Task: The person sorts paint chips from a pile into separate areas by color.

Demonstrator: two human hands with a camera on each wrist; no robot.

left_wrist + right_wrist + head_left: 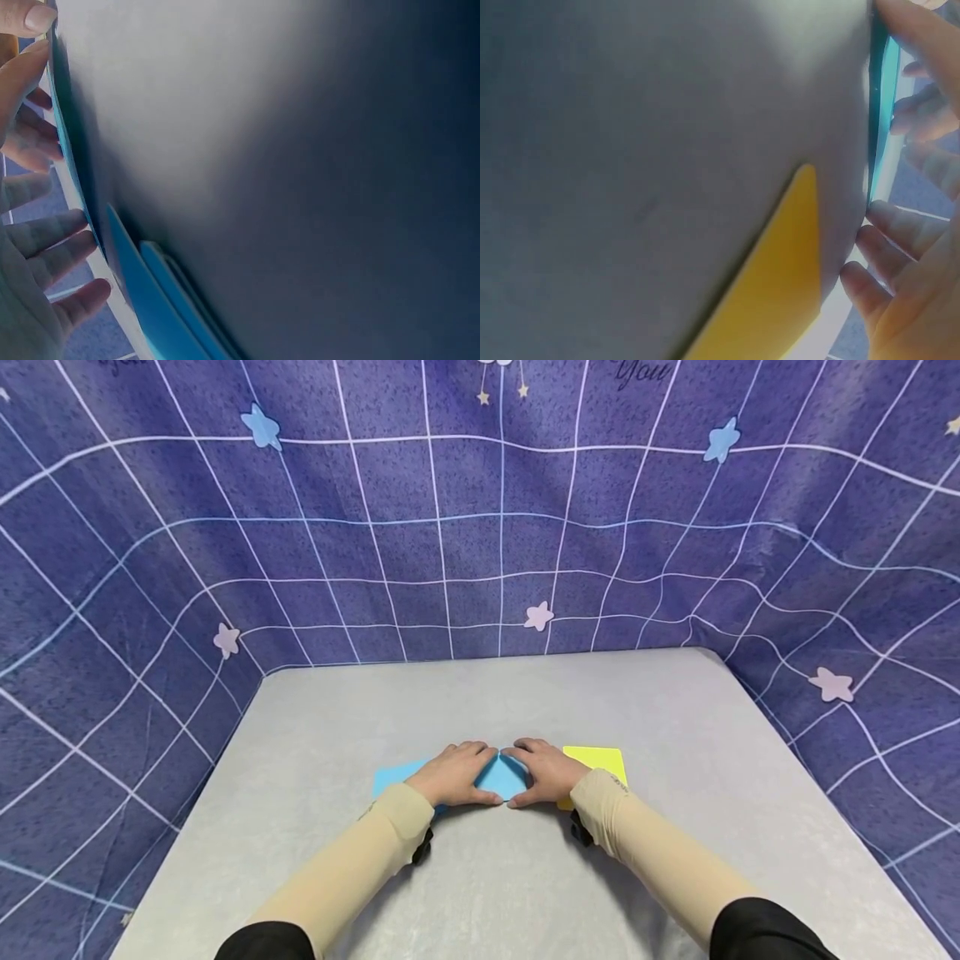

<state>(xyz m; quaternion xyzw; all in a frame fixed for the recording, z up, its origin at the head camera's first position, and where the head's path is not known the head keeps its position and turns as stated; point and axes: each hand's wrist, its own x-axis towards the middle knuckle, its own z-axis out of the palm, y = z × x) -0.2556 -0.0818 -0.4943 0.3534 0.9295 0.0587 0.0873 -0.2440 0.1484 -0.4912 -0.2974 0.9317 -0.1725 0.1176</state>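
A light blue sheet (501, 778) lies between my two hands near the middle of the table. My left hand (459, 774) holds its left part, thumb at the near edge and fingers toward the far edge. On the other side, my right hand (550, 772) holds it the same way. The thumbs almost meet at the near edge. In the right wrist view the blue sheet (885, 105) shows edge-on beside the thumb. More blue sheets (169, 300), layered with rounded corners, lie under and beside the left wrist. A yellow sheet (600, 760) lies partly under the right wrist.
The grey tabletop (480, 693) reaches back to a purple-blue curtain (465, 552) with white grid lines and stars, which also hangs along both sides. Dark wrist straps (423, 847) sit below both sleeves.
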